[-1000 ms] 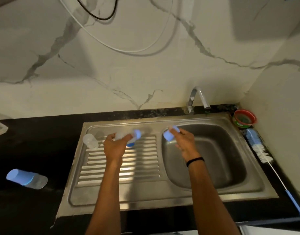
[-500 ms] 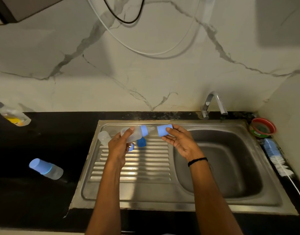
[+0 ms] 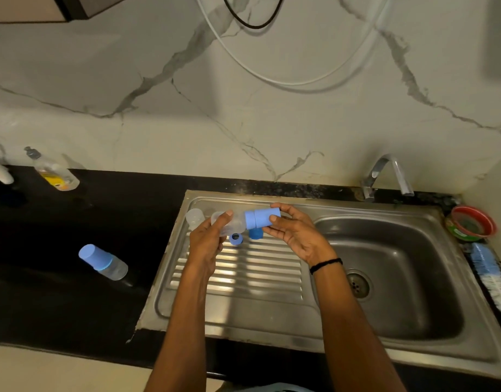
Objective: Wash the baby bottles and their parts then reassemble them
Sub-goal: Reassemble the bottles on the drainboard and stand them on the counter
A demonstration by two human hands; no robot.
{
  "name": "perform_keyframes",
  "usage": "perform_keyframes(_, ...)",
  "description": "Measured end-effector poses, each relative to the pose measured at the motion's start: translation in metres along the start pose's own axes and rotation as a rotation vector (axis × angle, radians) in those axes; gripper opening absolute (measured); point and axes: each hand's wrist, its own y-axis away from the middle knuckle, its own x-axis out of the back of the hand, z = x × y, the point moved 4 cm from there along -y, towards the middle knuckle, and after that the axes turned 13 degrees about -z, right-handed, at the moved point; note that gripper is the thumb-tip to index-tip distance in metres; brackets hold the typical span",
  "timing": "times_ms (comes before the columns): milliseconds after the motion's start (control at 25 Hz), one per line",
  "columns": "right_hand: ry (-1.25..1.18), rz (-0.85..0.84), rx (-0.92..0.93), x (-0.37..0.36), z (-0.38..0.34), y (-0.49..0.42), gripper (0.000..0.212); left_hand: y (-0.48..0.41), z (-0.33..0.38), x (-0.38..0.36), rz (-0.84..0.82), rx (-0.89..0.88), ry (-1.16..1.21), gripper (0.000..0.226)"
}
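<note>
My left hand (image 3: 205, 241) grips a clear baby bottle (image 3: 230, 224) held sideways above the drainboard. Its blue collar meets the blue cap (image 3: 265, 217), which my right hand (image 3: 296, 234) pinches and presses onto the bottle's end. Below the bottle, a small blue ring (image 3: 236, 239) and another blue part (image 3: 255, 233) lie on the ribbed drainboard (image 3: 243, 275). A second clear bottle body (image 3: 195, 218) stands at the drainboard's back left corner. An assembled bottle with a blue cap (image 3: 102, 261) lies on its side on the black counter to the left.
The steel sink basin (image 3: 390, 267) with its drain lies to the right, the tap (image 3: 386, 174) behind it. A bottle brush (image 3: 491, 274) and a red-rimmed bowl (image 3: 473, 226) sit along the right edge. A dish soap bottle (image 3: 52, 174) lies at the counter's back left.
My right hand brought the blue cap leftward from above the basin and onto the end of the bottle in my left hand. The view shifted, showing more counter on the left.
</note>
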Motion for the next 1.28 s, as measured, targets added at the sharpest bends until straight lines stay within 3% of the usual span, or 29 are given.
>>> perform_keyframes(240,0.001,-0.018,-0.018,-0.013,0.006,-0.006,0.049,-0.002,-0.002,0.013,-0.006,-0.017,0.012,0.039)
perform_keyframes(480,0.094,0.02,-0.038,-0.015,0.009,-0.01,0.035,0.0,-0.002,0.017,-0.013,-0.015,0.065,0.032)
perform_keyframes(760,0.209,0.071,-0.04,-0.023,-0.004,-0.011,0.025,0.001,-0.005,0.013,-0.062,0.037,0.164,0.044)
perform_keyframes(960,0.235,0.095,0.056,-0.031,-0.004,-0.013,0.029,0.006,-0.003,0.005,-0.057,-0.031,0.191,0.036)
perform_keyframes(1120,0.085,0.072,0.111,-0.042,0.016,-0.015,0.041,0.013,-0.009,-0.002,-0.083,-0.06,0.175,0.054)
perform_keyframes(1280,0.096,0.065,0.126,-0.048,0.023,-0.014,0.046,0.019,-0.017,0.001,-0.087,-0.022,0.183,0.047)
